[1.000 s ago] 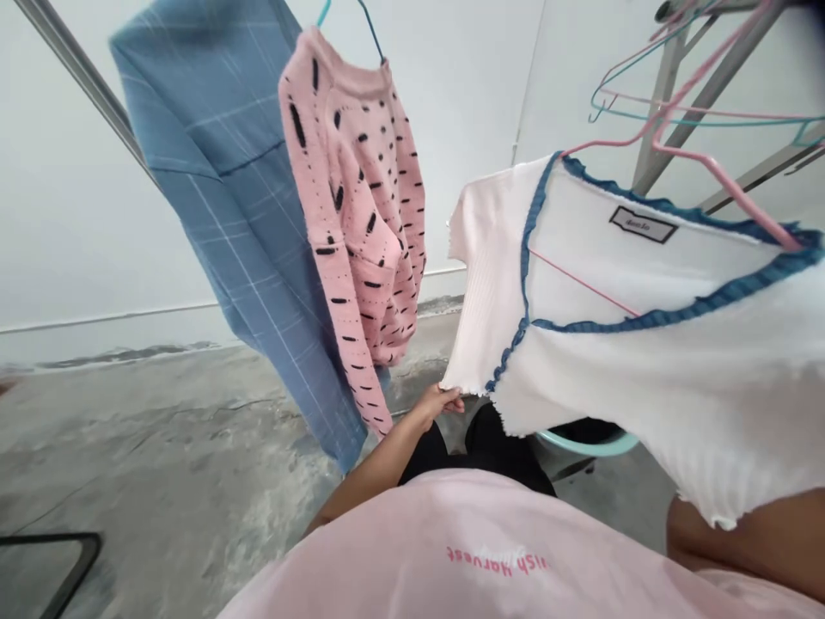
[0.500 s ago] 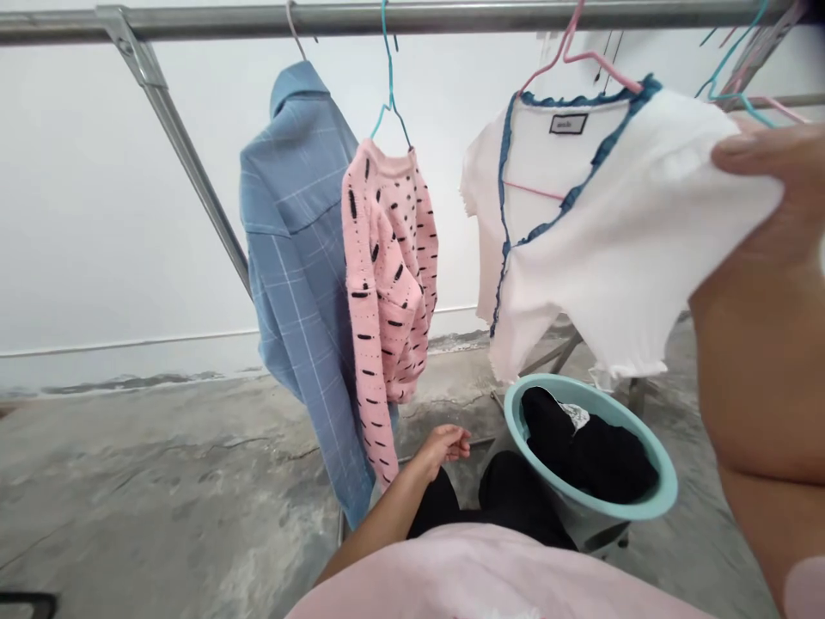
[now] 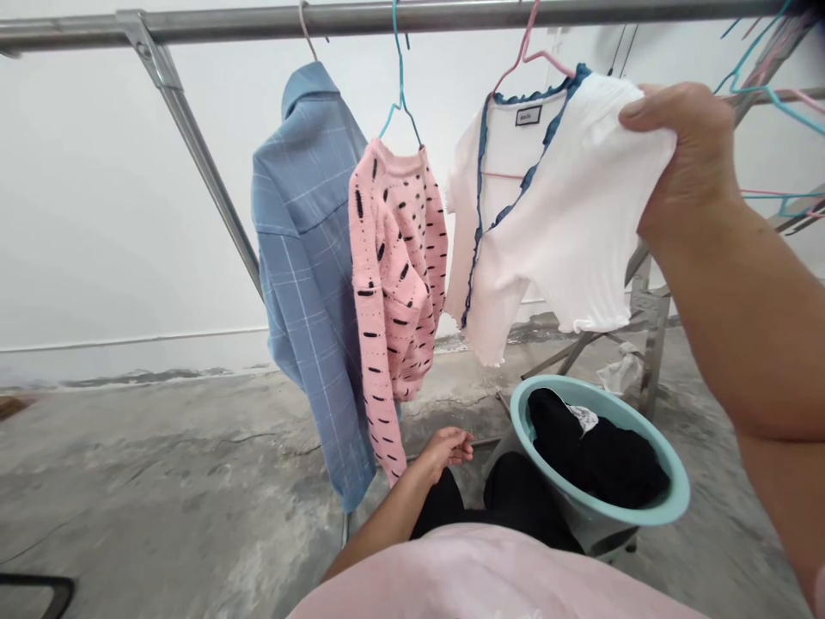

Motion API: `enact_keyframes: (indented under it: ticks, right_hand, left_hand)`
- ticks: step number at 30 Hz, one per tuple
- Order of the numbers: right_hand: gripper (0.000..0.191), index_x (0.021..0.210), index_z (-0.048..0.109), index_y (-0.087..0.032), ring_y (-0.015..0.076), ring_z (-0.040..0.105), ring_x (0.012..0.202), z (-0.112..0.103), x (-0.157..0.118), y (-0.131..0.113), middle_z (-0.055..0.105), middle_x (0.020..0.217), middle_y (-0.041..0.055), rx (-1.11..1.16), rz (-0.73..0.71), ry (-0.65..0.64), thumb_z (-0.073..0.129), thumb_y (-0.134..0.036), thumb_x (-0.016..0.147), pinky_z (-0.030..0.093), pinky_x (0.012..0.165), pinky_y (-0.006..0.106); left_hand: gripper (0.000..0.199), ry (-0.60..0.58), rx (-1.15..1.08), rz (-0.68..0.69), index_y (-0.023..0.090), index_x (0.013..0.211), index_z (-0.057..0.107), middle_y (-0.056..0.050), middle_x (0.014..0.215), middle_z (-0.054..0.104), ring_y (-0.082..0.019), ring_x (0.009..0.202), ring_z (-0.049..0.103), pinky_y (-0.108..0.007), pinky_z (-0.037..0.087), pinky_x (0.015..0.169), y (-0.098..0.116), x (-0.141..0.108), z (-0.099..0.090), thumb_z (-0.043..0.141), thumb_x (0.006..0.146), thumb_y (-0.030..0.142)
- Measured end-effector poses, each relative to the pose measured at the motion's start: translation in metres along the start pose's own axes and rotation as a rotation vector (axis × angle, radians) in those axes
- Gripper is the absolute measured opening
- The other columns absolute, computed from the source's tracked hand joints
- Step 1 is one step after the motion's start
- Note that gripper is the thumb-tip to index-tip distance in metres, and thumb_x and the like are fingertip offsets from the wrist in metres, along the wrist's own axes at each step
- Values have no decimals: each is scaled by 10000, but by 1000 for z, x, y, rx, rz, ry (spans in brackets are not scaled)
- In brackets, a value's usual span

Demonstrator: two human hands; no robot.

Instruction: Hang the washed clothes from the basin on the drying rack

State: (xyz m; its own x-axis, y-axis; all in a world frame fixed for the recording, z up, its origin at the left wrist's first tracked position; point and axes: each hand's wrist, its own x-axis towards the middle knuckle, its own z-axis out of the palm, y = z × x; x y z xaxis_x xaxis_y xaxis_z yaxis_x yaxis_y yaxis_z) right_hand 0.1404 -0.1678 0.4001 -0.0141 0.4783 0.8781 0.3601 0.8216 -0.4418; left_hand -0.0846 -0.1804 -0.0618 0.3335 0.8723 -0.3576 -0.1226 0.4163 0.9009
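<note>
My right hand pinches the sleeve of a white short-sleeved top with ruffled blue trim, thumb in front. A pink hanger carries this top from the metal rail, and the held side is pulled out toward the right. Low in front of my body, my left hand has its fingers loosely curled in, with nothing visible in them. Nearest to that hand is the hanging sleeve of a pink sweater with black dashes, on a blue hanger.
A blue checked shirt hangs left of the sweater on the rail. At lower right stands a light-blue tub holding black clothing. More hangers and rack legs are on the right; a white wall is behind.
My right hand has moved left with the white top's sleeve, and the top with its hanger has shifted left too. My left hand stays low and curled.
</note>
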Motion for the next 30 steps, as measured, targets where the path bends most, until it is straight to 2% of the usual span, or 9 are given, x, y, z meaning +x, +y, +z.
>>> enact_keyframes:
  ticks: [3, 8, 13, 15, 17, 20, 23, 26, 30]
  right_hand:
    - [247, 695, 457, -188, 197, 574, 806, 8, -2, -13, 506, 710, 23, 273, 202, -129, 555, -413, 728, 486, 856, 466]
    - [133, 738, 457, -181, 159, 559, 766, 19, -7, -12, 481, 700, -4, 427, 302, -164, 538, -287, 748, 486, 846, 405]
    - [529, 810, 469, -201, 114, 453, 627, 18, -14, 21, 445, 650, -50, 419, 282, -124, 791, -561, 595, 478, 664, 314]
    - [662, 884, 496, -204, 113, 434, 599, 9, -18, 36, 462, 649, -46, 371, 275, -153, 729, -758, 606, 436, 586, 286]
    - [729, 983, 509, -198, 114, 439, 596, -4, -22, 50, 517, 693, -31, 269, 283, -160, 619, -851, 678, 389, 536, 261]
    - [583, 1042, 515, -166, 110, 488, 669, -35, -24, 68, 588, 826, 8, -57, 295, -29, 635, -695, 827, 419, 591, 255]
    - [397, 1101, 558, -110, 148, 557, 899, -77, -20, 84, 600, 1030, 75, -564, 213, 158, 705, -410, 885, 476, 867, 345]
    - [504, 1249, 561, -101, 285, 439, 1261, -123, -14, 97, 513, 1306, 161, -1014, 150, 300, 750, -347, 851, 315, 1101, 501]
    - [546, 1379, 521, -155, 346, 301, 1396, -169, -9, 107, 392, 1468, 187, -1190, 375, 432, 690, -357, 901, 244, 1118, 554]
  left_hand:
    - [414, -1, -3, 1, 142, 931, 669, -17, 781, 672, -112, 684, 642, -224, 392, 685, 0, 0, 1, 737, 772, 518]
    - [444, -14, 4, 12, 142, 935, 667, -17, 782, 667, -114, 685, 643, -223, 394, 684, -2, 2, 2, 750, 751, 537]
    - [427, -10, 27, 25, 178, 931, 685, -20, 801, 681, -130, 706, 653, -236, 396, 677, -5, 6, -2, 746, 728, 549]
    - [376, -9, 37, 23, 217, 911, 699, -17, 803, 686, -154, 738, 665, -261, 409, 691, -6, 7, -4, 736, 734, 547]
    - [331, -8, 51, 21, 255, 878, 706, -11, 796, 688, -172, 763, 671, -280, 415, 698, -6, 7, -6, 727, 739, 554]
    - [360, -9, 65, 10, 262, 859, 705, -8, 791, 685, -172, 764, 668, -275, 412, 690, -6, 7, -6, 746, 689, 576]
    - [470, -12, 72, -6, 224, 886, 698, -5, 789, 682, -148, 730, 660, -244, 396, 671, -7, 9, -4, 769, 612, 599]
    - [504, -17, 71, -14, 207, 892, 696, -1, 782, 686, -121, 698, 647, -220, 379, 660, -8, 11, 0, 770, 590, 603]
    - [471, -22, 62, -14, 215, 873, 704, -1, 774, 693, -119, 699, 651, -222, 385, 670, -8, 12, 3, 781, 599, 590]
